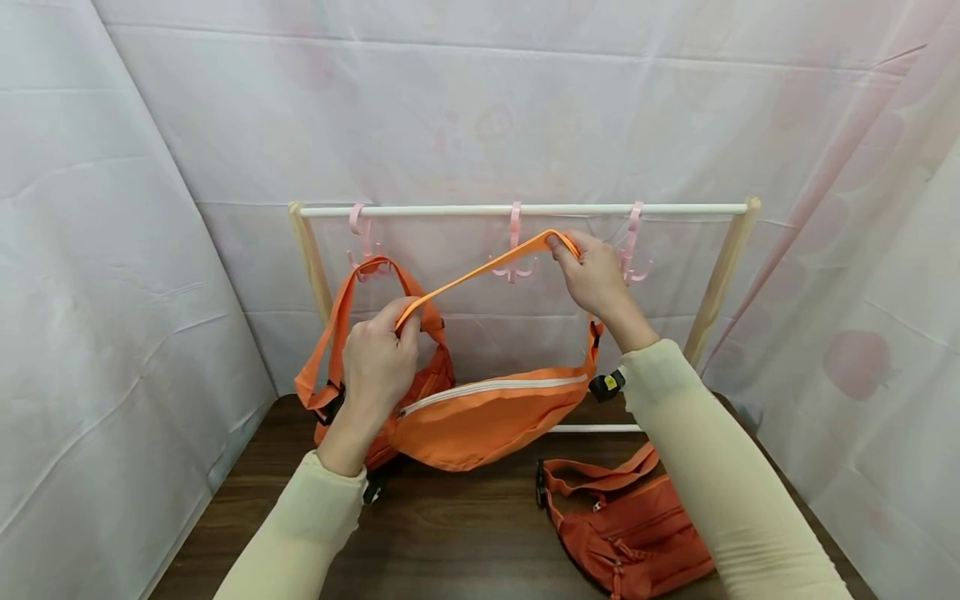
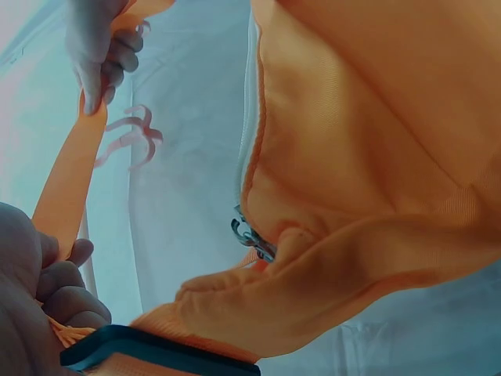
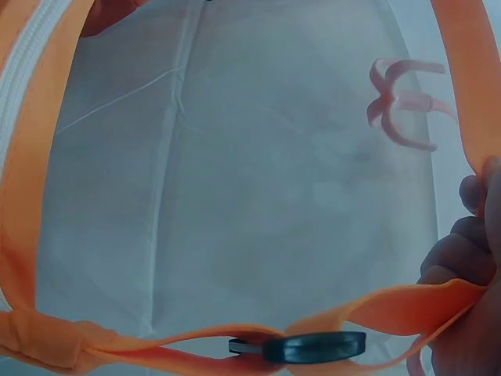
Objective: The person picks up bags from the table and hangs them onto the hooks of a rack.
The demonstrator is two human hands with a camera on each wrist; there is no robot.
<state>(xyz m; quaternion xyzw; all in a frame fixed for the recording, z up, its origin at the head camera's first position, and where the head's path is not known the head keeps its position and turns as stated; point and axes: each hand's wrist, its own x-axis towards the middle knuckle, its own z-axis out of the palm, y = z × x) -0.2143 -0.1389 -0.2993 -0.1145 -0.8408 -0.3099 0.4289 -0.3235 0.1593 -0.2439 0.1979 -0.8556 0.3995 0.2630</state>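
A light orange waist bag [image 1: 487, 417] with a white zipper hangs by its strap [image 1: 480, 271] from both hands, above the table and in front of the rack. My left hand [image 1: 378, 354] grips the strap at its left end; the left wrist view shows the fingers curled round it beside a black buckle [image 2: 156, 352]. Higher up, my right hand [image 1: 596, 275] pinches the strap's other end near the right hook. The strap is stretched between the two. In the right wrist view a black buckle [image 3: 313, 347] sits on the strap below the right hand's fingers.
A rack with a white rail [image 1: 435, 212] carries pink hooks, among them the middle hook [image 1: 514, 242] and right hook [image 1: 632, 242]. A darker orange bag [image 1: 345, 325] hangs at the left hook [image 1: 358, 233]. A red-orange bag [image 1: 637, 533] lies on the brown table [image 1: 450, 533].
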